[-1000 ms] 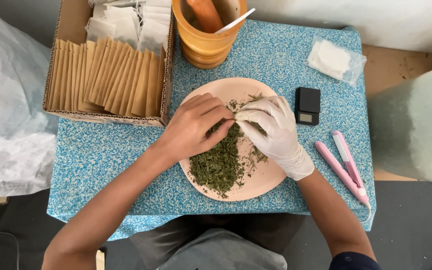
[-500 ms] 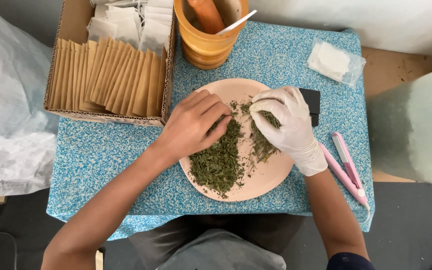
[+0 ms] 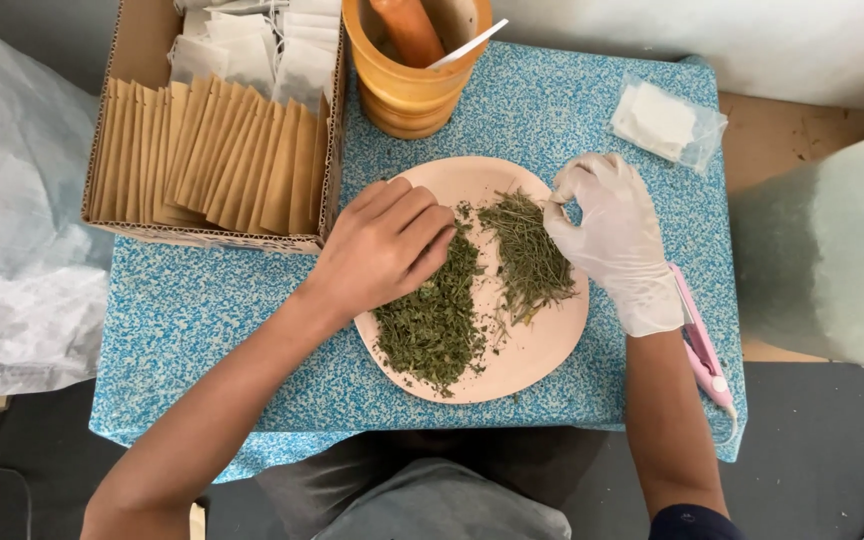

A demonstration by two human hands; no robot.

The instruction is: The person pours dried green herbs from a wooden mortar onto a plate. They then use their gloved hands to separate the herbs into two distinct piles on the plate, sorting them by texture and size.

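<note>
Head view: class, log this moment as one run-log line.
left hand: bare, on leafy herb pile | right hand: gloved, pinching at stemmy herb pile | pink plate: on blue table

Herbs [image 3: 472,290] on plate [image 3: 542,365], box [image 3: 142,60] left, mortar [image 3: 402,95] behind.

Counting my hands: two, bare left hand [image 3: 382,245], gloved right hand [image 3: 617,240]. Seeing one pink plate [image 3: 542,355], two herb heaps on it: one crumbled pile [image 3: 432,320], one stemmy pile [image 3: 530,255]. Counting one wooden mortar [image 3: 402,95], one pestle [image 3: 407,30], one white spoon [image 3: 467,45]. One cardboard box [image 3: 137,55]; brown envelopes [image 3: 212,155] too packed, losing count. One clear bag [image 3: 667,122]. One pink tool [image 3: 700,350].
</note>
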